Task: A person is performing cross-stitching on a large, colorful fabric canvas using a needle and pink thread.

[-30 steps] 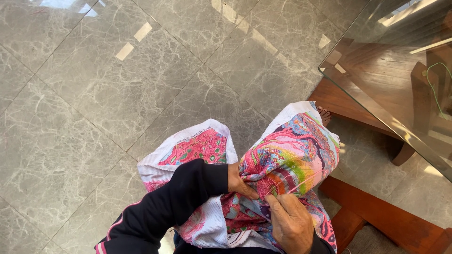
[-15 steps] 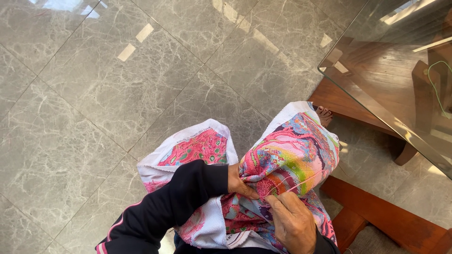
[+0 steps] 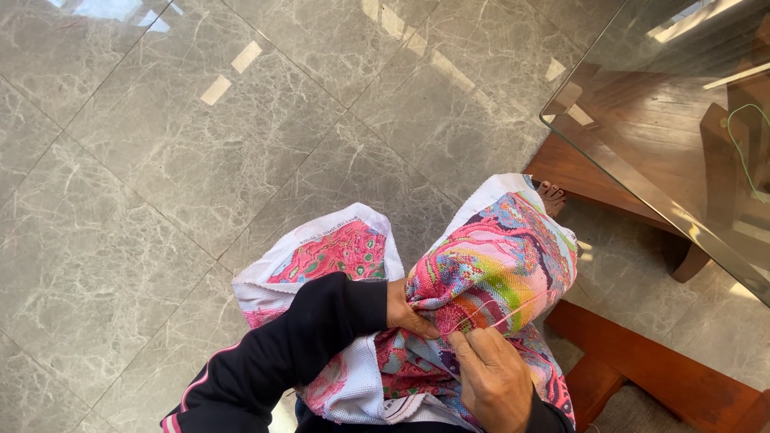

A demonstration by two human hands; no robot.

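A large cross-stitch cloth (image 3: 489,265) with pink, blue, yellow and green patterns and white borders lies bunched over my lap. My left hand (image 3: 405,311), in a black sleeve with a pink stripe, grips a fold of the cloth from the left side. My right hand (image 3: 493,377) rests on the cloth lower down, its fingertips pinched on a thin pale thread (image 3: 513,314) that runs taut up and to the right across the stitched area. No needle can be made out.
A glass-topped wooden table (image 3: 642,160) stands at the right, with a green thread (image 3: 742,152) lying on it. A wooden rail (image 3: 666,369) runs below it. A bare foot (image 3: 552,195) shows past the cloth. Grey marble floor tiles (image 3: 200,160) fill the left.
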